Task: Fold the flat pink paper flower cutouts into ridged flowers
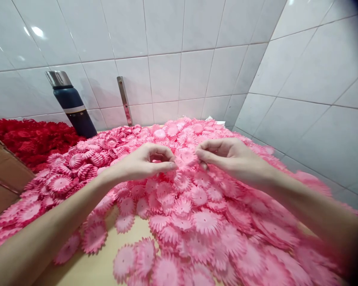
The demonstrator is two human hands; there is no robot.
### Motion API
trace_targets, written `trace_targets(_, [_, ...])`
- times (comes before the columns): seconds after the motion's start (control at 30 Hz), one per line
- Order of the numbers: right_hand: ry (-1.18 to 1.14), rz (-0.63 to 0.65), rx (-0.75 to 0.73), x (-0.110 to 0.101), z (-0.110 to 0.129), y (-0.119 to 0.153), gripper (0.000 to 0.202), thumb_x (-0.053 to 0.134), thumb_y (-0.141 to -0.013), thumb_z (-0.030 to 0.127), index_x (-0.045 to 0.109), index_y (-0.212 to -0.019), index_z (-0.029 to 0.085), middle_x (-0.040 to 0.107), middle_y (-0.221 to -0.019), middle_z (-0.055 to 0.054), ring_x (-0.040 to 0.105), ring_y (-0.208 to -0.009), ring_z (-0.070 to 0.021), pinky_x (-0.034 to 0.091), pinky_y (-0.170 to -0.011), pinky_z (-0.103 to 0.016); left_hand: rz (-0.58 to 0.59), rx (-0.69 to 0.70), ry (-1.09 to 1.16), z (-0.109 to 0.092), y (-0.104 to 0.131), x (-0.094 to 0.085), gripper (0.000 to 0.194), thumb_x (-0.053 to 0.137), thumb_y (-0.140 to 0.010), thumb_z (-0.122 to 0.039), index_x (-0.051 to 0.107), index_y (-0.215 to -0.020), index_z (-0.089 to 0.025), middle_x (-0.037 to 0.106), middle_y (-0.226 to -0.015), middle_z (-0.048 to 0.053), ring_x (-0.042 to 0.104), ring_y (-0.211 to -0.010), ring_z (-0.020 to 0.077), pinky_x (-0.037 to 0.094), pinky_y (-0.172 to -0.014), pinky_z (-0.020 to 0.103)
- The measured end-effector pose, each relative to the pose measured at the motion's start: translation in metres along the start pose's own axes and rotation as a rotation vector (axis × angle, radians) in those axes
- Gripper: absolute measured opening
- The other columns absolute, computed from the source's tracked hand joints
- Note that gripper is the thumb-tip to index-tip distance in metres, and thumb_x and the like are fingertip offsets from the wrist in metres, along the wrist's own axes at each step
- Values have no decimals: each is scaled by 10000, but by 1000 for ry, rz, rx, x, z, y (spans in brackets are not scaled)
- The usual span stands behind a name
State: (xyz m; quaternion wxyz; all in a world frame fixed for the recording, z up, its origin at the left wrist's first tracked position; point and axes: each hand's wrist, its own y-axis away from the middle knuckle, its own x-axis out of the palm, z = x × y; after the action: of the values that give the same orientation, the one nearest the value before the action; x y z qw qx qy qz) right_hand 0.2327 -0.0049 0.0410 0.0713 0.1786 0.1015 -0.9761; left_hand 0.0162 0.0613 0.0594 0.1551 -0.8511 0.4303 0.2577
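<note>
Both grips, left hand [150, 161] and right hand [226, 157], pinch one pink disc [187, 157]; capped bottle [74, 106] hides its contents.

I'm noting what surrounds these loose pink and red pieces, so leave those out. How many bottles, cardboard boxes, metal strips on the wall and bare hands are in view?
Bottles: 1, the dark blue bottle
Boxes: 1, the cardboard box
Strips: 1, the metal strip
Hands: 2, left hand and right hand
Total: 5

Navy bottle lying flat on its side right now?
No, the navy bottle stands on its base, cap up, near the tiled wall.
</note>
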Motion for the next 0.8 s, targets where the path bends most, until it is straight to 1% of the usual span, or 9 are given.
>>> trace_targets(0.1, [-30,-118,-42,-10,-6,-4,249,638,-811,397,606,-700,176,528,-649,7,476,-597,-101,387,-561,-248,9,-41,-48,3,0,-6,127,578,-792,-257,597,-746,-139,570,-696,-3,505,-633,93,409,-578,218])
trace_targets(0.17, [-63,-161,-91,-15,-9,-6,245,626,-824,398,618,-723,175,534,-661,2,486,-615,-105,397,-587,-255,41,-62,-125,5,0,-9,116,565,-773,-224,582,-698,-137,555,-664,-7,490,-610,91,399,-561,221])
trace_targets(0.27, [-37,-183,-129,-17,-7,-6,253,638,-812,406,629,-709,175,546,-666,-6,496,-627,-114,414,-616,-269,49,-41,-142,5,1,-11,64,587,-730,-191,593,-773,-143,581,-735,4,521,-652,102,430,-587,231])
trace_targets(0.33, [11,-161,-112,-13,-2,-3,256,656,-787,418,637,-699,178,561,-666,-12,504,-626,-121,421,-607,-272,-11,10,-77,3,2,-10,172,608,-711,-171,583,-880,-153,603,-862,28,559,-736,120,466,-635,246])
trace_targets(0.4, [41,-109,-84,-6,5,0,264,655,-776,435,643,-699,182,572,-674,-16,506,-622,-125,420,-580,-269,-62,61,-60,-1,2,-6,184,618,-728,-182,583,-907,-153,610,-921,43,574,-786,131,480,-678,260])
trace_targets(0.47, [48,-50,-60,1,9,2,279,635,-785,443,641,-685,183,561,-661,-13,495,-603,-121,407,-545,-260,-70,86,-89,-7,2,-1,129,609,-782,-244,613,-858,-141,632,-872,45,579,-779,131,475,-702,262])
trace_targets(0.57, [21,21,-38,8,10,3,262,627,-798,414,645,-678,181,547,-632,2,476,-573,-104,387,-518,-244,-77,94,-97,-11,1,7,214,593,-824,-341,648,-834,-134,653,-787,36,577,-717,119,459,-644,234])
trace_targets(0.67, [-15,50,-26,11,8,4,212,642,-790,387,670,-726,187,580,-657,4,490,-580,-101,391,-523,-238,-97,102,-106,-11,1,14,241,605,-821,-369,657,-811,-134,648,-742,22,563,-675,107,441,-608,218])
trace_targets(0.8, [-18,59,-22,10,7,4,231,635,-789,407,670,-725,187,586,-660,-2,508,-594,-113,411,-542,-250,-84,104,-95,-7,-1,13,236,598,-830,-359,666,-822,-133,641,-737,21,551,-671,107,435,-608,221])
